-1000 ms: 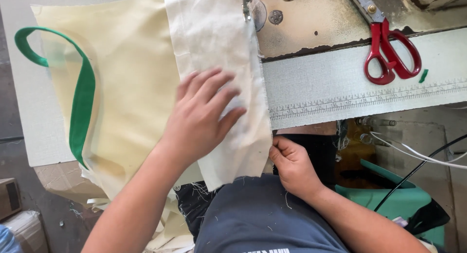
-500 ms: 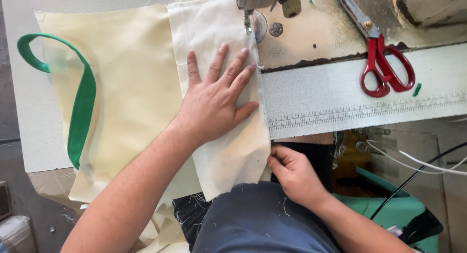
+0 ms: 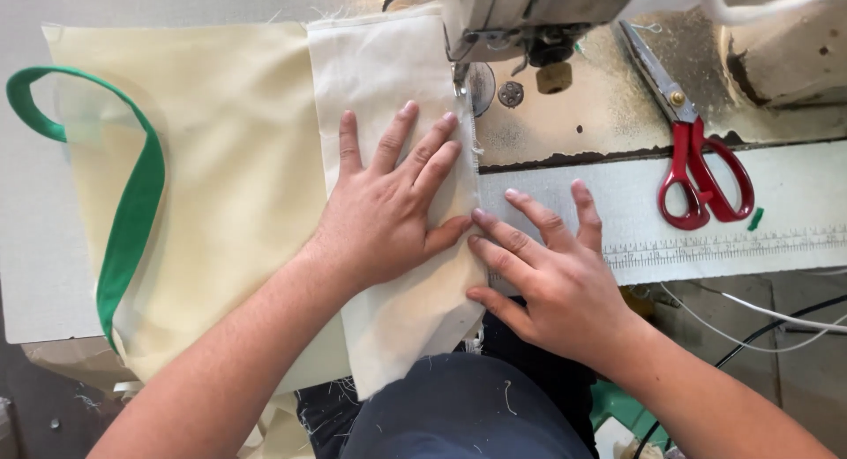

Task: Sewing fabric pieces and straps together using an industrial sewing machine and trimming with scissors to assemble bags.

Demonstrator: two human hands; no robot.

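My left hand [image 3: 388, 208] lies flat, fingers spread, on a white cloth strip [image 3: 379, 80] laid over a cream fabric bag [image 3: 229, 177] with a green handle [image 3: 132, 212]. The strip's right edge runs under the presser foot of a sewing machine [image 3: 529, 18]. My right hand [image 3: 551, 274] rests flat on the table beside that edge, fingertips touching the cloth near my left thumb. Neither hand grips anything.
Red-handled scissors [image 3: 701, 181] lie on the worn machine table to the right. A white ruler strip [image 3: 732, 247] runs along the table's front edge. Cables [image 3: 776, 313] hang below it at the right. My dark-clothed lap [image 3: 468, 415] is beneath.
My right hand has come up from under the table edge onto the table beside the cloth. My left hand stays flat on the strip, and the view has shifted toward the machine.
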